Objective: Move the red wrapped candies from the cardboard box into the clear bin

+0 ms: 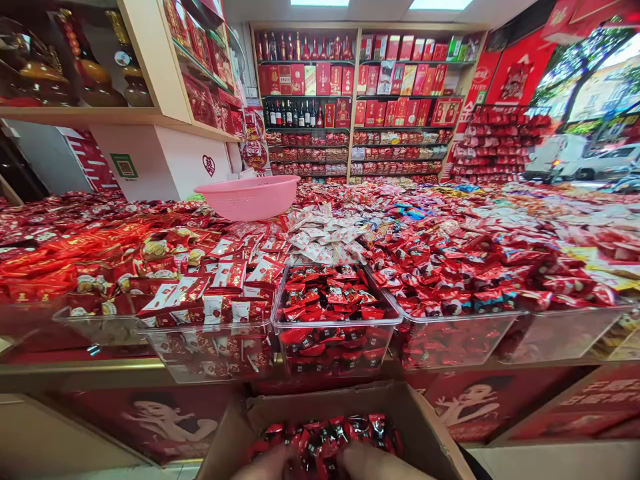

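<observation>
Cardboard box point(440, 437): open, at the near side of the counter point(115, 369), lower than the display bins. Red-and-black packets point(320, 437): lie heaped inside the box, around and beyond both hands. Left hand point(273, 463): reaches into the box at the heap; blurred, grip impossible to tell. Right hand point(377, 463): likewise in the box, over the packets; clenched or loose, cannot tell. Clear bin point(337, 325): directly beyond the box, filled with similar packets. White packets point(325, 233): piled just behind that bin. Pink basket point(250, 200): farther back, leftward. Shelving point(354, 100): at the rear, bearing bottles point(295, 115) and red boxes point(297, 79).
</observation>
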The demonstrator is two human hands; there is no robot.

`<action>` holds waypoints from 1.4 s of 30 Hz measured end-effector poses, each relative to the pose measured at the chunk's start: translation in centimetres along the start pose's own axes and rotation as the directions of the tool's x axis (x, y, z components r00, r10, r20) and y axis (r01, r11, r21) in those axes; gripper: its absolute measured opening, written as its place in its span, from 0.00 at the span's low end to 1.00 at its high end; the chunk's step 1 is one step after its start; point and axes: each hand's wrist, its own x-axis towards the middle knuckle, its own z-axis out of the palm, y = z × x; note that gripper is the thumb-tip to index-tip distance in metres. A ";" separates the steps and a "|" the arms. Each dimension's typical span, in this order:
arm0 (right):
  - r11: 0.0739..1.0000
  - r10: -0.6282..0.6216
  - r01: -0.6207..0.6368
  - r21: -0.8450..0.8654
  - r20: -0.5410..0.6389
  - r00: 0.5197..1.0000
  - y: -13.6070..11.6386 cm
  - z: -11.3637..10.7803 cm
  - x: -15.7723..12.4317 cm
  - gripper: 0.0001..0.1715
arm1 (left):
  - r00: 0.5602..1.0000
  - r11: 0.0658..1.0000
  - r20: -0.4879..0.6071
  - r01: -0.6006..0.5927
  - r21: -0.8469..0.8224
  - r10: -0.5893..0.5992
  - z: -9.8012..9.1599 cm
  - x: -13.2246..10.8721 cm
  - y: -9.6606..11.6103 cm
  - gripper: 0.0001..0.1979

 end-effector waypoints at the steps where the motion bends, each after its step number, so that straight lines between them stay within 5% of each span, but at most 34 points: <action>1: 0.998 -0.025 0.027 0.050 -0.047 0.999 -0.1 -0.8 -0.2 0.17 | 1.000 1.000 -0.012 0.000 -0.007 0.000 -0.2 0.0 0.2 0.10; 5: 0.938 -0.016 0.119 0.325 -0.303 0.953 -1.0 -4.2 -1.4 0.19 | 0.995 0.971 -0.002 -0.100 -0.217 0.102 -0.7 -0.2 2.5 0.16; 9: 0.731 0.004 0.275 0.625 -0.406 0.914 -3.1 -7.1 -3.6 0.13 | 0.970 0.828 0.040 -0.182 -0.530 0.239 -0.8 -1.4 7.4 0.17; 13: 0.484 0.056 0.437 0.758 -0.526 0.849 -4.5 -9.1 -6.1 0.10 | 0.939 0.684 -0.214 -0.343 -0.644 0.270 -1.2 -3.5 12.6 0.13; 17: 0.234 0.235 0.459 0.857 -0.508 0.829 -4.5 -9.5 -7.5 0.10 | 0.928 0.626 -0.326 -0.363 -0.690 0.179 -1.5 -5.2 15.3 0.15; 21: -0.050 0.297 0.428 0.902 -0.395 0.869 -3.9 -8.3 -7.5 0.12 | 0.947 0.594 -0.304 -0.307 -0.744 0.108 -0.9 -5.2 15.2 0.15; 23: -0.113 0.298 0.406 0.907 -0.359 0.884 -3.8 -7.6 -7.2 0.13 | 0.951 0.520 -0.300 -0.291 -0.803 0.068 -0.3 -4.7 14.7 0.15; 25: -0.049 0.326 0.417 0.907 -0.380 0.866 -3.7 -7.1 -7.0 0.13 | 0.944 0.408 -0.327 -0.314 -0.857 0.039 0.4 -4.1 14.3 0.13; 28: 0.292 0.382 0.460 0.839 -0.543 0.748 -3.9 -6.7 -7.0 0.10 | 0.927 0.237 -0.375 -0.366 -0.900 0.005 1.4 -3.4 13.7 0.12; 30: 0.574 0.275 0.483 0.661 -0.711 0.647 -4.1 -6.4 -7.1 0.06 | 0.937 0.143 -0.350 -0.346 -0.927 -0.002 2.0 -3.2 13.4 0.13; 32: 0.746 0.052 0.521 0.415 -0.816 0.575 -4.4 -6.1 -7.1 0.05 | 0.944 0.075 -0.329 -0.329 -0.941 0.009 2.2 -3.2 13.1 0.14; 35: 0.817 -0.152 0.543 0.193 -0.837 0.526 -4.8 -5.6 -6.9 0.08 | 0.934 0.027 -0.357 -0.358 -0.933 0.020 2.3 -3.2 12.6 0.16; 42: 0.866 -0.246 0.499 0.044 -0.830 0.500 -4.9 -6.4 -7.6 0.12 | 0.975 0.005 -0.222 -0.222 -0.975 -0.019 1.4 -3.7 12.2 0.22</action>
